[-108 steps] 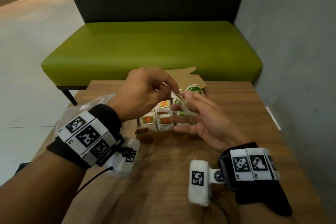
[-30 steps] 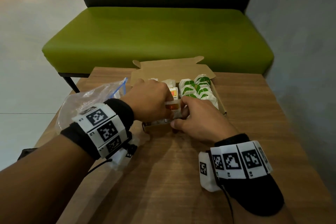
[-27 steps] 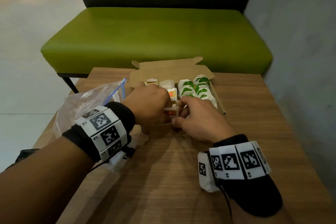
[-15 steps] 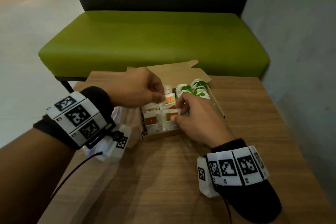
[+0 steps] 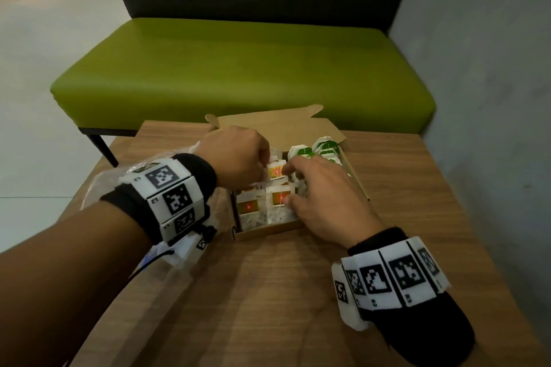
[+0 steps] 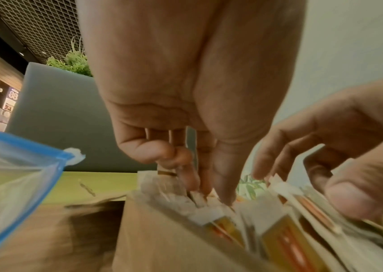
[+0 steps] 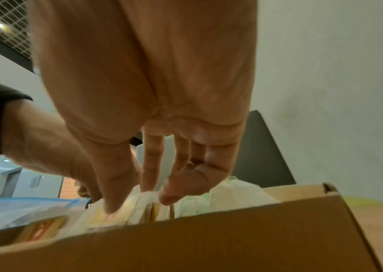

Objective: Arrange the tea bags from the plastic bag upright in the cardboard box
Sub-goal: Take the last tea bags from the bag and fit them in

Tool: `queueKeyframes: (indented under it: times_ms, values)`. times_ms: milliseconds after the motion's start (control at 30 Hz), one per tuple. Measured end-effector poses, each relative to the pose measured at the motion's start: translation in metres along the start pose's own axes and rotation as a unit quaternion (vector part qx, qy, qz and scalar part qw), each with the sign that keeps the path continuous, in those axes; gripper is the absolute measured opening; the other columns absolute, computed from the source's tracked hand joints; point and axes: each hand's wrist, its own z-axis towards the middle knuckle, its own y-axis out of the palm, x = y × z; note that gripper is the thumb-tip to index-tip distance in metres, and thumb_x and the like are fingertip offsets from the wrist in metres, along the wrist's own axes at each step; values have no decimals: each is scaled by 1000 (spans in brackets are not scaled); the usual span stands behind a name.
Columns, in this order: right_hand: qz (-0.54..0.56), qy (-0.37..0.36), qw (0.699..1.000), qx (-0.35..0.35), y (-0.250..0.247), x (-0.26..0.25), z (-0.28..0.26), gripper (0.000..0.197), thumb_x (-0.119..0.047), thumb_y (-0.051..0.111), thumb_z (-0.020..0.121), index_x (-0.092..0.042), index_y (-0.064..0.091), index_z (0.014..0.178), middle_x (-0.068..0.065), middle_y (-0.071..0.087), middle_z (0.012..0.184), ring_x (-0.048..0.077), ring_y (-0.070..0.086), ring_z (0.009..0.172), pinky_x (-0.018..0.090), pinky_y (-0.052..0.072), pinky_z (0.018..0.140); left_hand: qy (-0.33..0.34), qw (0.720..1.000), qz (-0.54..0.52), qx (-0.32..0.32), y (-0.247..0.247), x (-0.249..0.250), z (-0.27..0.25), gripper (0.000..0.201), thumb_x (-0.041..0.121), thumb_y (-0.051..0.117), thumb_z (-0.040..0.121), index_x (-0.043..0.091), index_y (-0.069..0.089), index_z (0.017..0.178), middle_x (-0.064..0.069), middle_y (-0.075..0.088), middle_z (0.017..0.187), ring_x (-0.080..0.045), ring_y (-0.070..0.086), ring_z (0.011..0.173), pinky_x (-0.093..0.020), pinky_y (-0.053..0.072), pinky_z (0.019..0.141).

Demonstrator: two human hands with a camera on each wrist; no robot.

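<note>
The open cardboard box (image 5: pixel 268 232) sits mid-table, packed with upright tea bags: red-tagged ones (image 5: pixel 247 205) at the near left, green-tagged ones (image 5: pixel 325 146) at the far right. My left hand (image 5: pixel 269 164) reaches into the far left of the box, its thumb and fingers pinching an orange-tagged tea bag (image 5: pixel 276 171). In the left wrist view the left hand (image 6: pixel 207 195) digs down between the bags. My right hand (image 5: pixel 286 185) rests with straight fingers on the bag tops, the thumb against a near bag. The right hand (image 7: pixel 137 204) holds nothing.
The clear plastic bag (image 5: pixel 101 185) with a blue zip edge (image 6: pixel 22 147) lies left of the box, under my left forearm. A green bench (image 5: pixel 238 68) stands behind the table. A grey wall (image 5: pixel 492 98) runs along the right side.
Both hands came down from above the box into it. In the last second my left hand shifted from the near row towards the far left; the right hand stayed on the bags.
</note>
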Motion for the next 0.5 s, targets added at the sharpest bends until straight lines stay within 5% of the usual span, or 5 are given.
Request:
queueKeyframes:
  times_ms: [133,233,400,500]
  values:
    - [0,7,1000,-8,-5,-2,3,42,-24,71,91,-30,54,129,-6,58,124,14,52,116,36,49,94,-3,1000,27,-7,5,-1,2,23,46,72,80,31,65,95,9,58,91,-15,54,86,-38,51,81]
    - [-7,8,1000,-29,-7,-4,6,44,-24,71,91,-30,55,131,-5,59,124,14,53,115,33,49,91,11,1000,24,-6,7,-2,3,21,44,72,81,30,65,94,7,52,93,-15,50,85,-31,45,71]
    - [-11,15,998,-57,-7,-2,7,20,-20,69,92,-28,67,110,-2,65,113,17,59,106,30,50,82,5,1000,-20,13,10,-2,6,24,43,76,79,33,54,81,14,43,78,-13,46,80,-21,26,53]
    - [-6,19,998,-66,-7,1,8,16,-20,70,92,-26,70,106,-3,65,113,15,59,103,26,48,78,3,999,-38,22,13,-1,6,27,44,75,80,33,51,76,13,44,76,-13,46,79,-23,27,54]
